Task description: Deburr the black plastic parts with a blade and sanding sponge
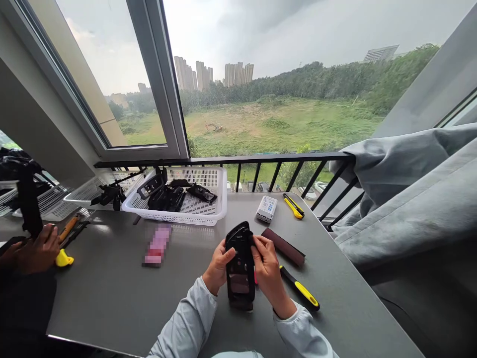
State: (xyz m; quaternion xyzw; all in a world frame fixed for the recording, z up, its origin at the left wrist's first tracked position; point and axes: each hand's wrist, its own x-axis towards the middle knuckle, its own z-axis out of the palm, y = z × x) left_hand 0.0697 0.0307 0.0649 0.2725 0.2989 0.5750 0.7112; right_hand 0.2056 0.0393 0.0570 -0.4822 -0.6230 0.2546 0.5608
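Head view: a black casing [240,263] stands near the middle of a grey table [112,298], its lower end at or just above the tabletop, held between both hands. The left hand [219,266] wraps its left side, with the fingers [228,254] closed against the shell. The right hand [266,263] grips the upper right edge, with the fingers [259,243] curled over it. This two-sided hold appears to steady the casing and keep its face turned up toward the camera. Just right of the right hand lie a brown abrasive strip [283,247] and a yellow-and-black screwdriver [300,291], with a yellow utility knife [294,206] and a white box [267,209] farther off; all seem placed for easy reach. At the far edge, a white basket [175,216] holds black parts [166,198] resembling the casing, apparently kept together, and more black parts lie beside it on the left. A blurred pink item [157,244] lies left of the hands. At far left, a second person's hand [35,248] holds a black piece [29,204] upright, near an orange-handled tool [69,227]. A railing [261,158] runs behind the table, and a grey curtain [410,199] hangs on the right.
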